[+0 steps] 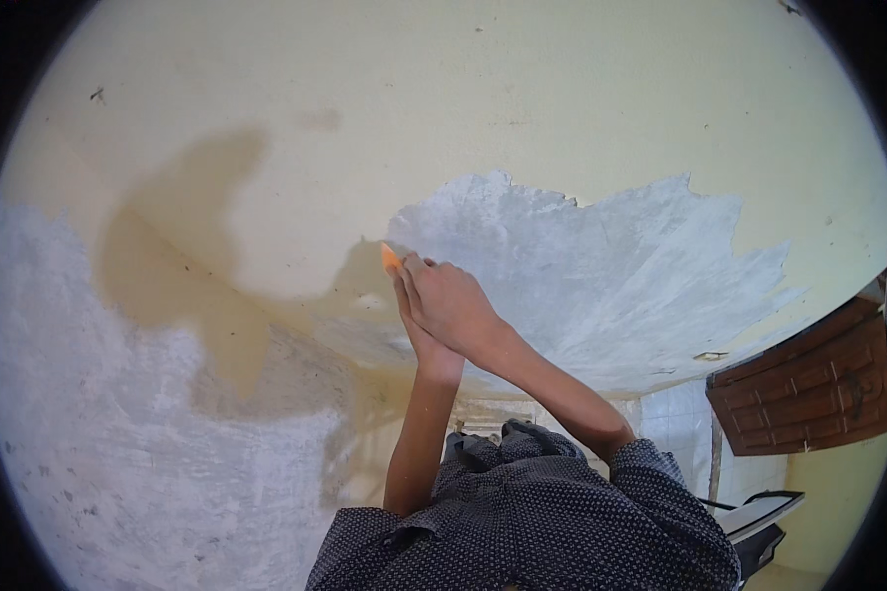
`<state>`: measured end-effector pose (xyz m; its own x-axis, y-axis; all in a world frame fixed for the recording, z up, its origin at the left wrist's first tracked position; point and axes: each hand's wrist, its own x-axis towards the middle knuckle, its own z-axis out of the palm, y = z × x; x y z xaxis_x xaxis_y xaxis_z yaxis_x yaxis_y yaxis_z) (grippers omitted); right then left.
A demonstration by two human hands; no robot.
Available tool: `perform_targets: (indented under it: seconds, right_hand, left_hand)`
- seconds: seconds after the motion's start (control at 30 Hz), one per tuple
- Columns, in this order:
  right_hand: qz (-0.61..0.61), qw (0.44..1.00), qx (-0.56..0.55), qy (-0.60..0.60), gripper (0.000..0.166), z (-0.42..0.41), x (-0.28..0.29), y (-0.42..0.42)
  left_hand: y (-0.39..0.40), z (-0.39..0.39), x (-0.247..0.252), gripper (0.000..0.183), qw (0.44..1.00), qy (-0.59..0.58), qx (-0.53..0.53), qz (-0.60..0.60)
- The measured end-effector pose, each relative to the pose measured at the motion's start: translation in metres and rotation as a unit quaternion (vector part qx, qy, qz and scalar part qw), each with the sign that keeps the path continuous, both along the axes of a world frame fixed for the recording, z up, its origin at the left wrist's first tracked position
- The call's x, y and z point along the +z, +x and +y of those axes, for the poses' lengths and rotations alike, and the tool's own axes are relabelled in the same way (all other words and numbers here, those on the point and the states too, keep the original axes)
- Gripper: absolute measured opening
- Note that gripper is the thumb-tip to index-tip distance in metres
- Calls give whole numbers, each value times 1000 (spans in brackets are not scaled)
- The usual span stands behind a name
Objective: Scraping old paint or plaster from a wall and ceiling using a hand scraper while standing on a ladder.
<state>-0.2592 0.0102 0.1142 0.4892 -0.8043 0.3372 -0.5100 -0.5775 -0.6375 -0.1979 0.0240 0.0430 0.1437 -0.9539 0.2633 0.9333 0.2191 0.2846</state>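
An orange, pointed flat tool (390,257) pokes out from the fingertips of my two hands, against the wall at the left edge of a bare grey patch (599,273). My left hand (416,325) is underneath, its fingers along the tool's near end. Over it lies my right hand (451,299), fingers bent around the same end, so most of the left palm and any handle are hidden. Yellowish paint (488,118) surrounds the patch with a ragged, peeled edge. Dark shadows fall on the wall to the left of my hands.
A second wall surface with exposed grey plaster (229,480) spans the lower left, meeting the painted wall at a corner. A brown panelled wooden door (813,384) stands at the right. Below it are white tiles (676,421) and a black-and-white object (761,517) near my right side.
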Motion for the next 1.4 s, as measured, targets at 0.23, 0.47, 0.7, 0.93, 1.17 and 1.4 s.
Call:
perform_targets:
  seconds: [0.23, 0.47, 0.7, 0.93, 1.17, 1.4]
  right_hand:
    - [-145, 984, -78, 73, 25, 5, -14, -44]
    - [-191, 975, -112, 8, 23, -14, 15, -34]
    - [-233, 963, -129, 39, 23, -14, 19, -23]
    - [-218, 963, -133, 81, 24, -11, 16, -15]
    - [-197, 970, -140, 39, 25, -10, 12, -9]
    - [-262, 953, -127, 78, 26, -17, 22, 9]
  left_hand:
    - [-37, 5, 10, 36, 949, 210, 161, -172]
    - [-21, -23, 51, 34, 950, 148, 146, -234]
    - [-12, -25, 60, 35, 949, 174, 156, -213]
    - [-9, -18, 62, 37, 922, 210, 172, -277]
    - [5, -20, 59, 41, 906, 241, 180, -297]
    - [20, -29, 64, 34, 920, 176, 186, -296]
